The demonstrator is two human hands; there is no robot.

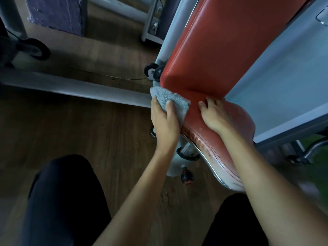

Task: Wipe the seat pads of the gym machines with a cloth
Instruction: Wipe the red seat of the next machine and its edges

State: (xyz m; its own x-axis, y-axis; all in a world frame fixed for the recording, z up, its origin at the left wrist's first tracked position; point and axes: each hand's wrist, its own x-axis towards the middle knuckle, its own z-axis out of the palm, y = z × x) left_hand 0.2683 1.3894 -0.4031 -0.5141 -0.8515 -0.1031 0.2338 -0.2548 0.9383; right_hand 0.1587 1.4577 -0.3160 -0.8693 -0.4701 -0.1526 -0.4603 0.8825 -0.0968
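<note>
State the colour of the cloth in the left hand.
Light grey, with a speckled towelling look; the cloth shows best in the head view.

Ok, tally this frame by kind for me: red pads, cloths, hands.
Red pads: 2, the backrest pad and the seat pad
Cloths: 1, the grey cloth
Hands: 2, the left hand gripping the grey cloth, the right hand resting on the seat pad
Total: 5

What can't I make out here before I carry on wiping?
Head view only:
- Seat surface under the cloth, left hand and right hand: covered by them.
- Seat's near right rim: hidden by the right forearm.
- Back pad top: cut off by the upper edge.
- Green shape at right: blurred.
</note>
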